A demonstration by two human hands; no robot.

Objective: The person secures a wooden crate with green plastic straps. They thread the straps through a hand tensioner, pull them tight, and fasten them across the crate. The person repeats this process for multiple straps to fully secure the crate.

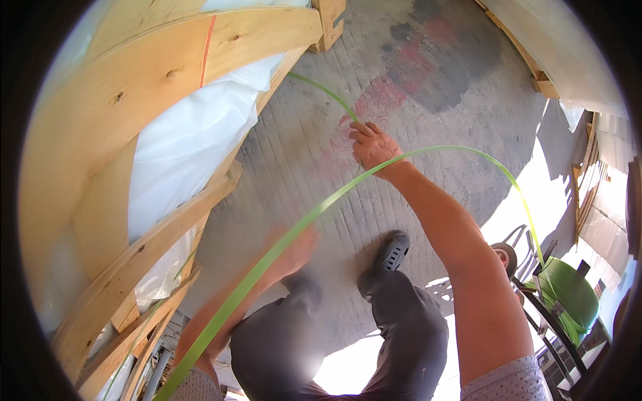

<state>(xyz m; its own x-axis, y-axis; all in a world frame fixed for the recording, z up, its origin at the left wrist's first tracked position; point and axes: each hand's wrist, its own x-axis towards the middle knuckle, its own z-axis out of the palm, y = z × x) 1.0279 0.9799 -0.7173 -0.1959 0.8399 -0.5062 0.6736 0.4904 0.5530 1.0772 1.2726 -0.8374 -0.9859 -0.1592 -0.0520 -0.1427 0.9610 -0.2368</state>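
Note:
My right hand (pixel 376 148) is reached out over the floor, its fingers closed on a green plastic strap (pixel 328 92) that runs from them to the wooden crate on the left. My left hand (pixel 294 250) hangs low in front of my knees, smeared by motion, so its fingers cannot be made out. Close to the camera, a long span of green strap (pixel 321 206) arches over both forearms. It comes from a green reel (pixel 568 294) at the right and leaves by the lower left edge.
Wooden crates (pixel 154 67) with white plastic sheeting (pixel 194 140) inside fill the left. A black metal stand (pixel 558 341) carries the reel. Another wrapped load (pixel 562 40) stands at the upper right. Grey ribbed floor (pixel 281 160) with red and dark stains lies between them.

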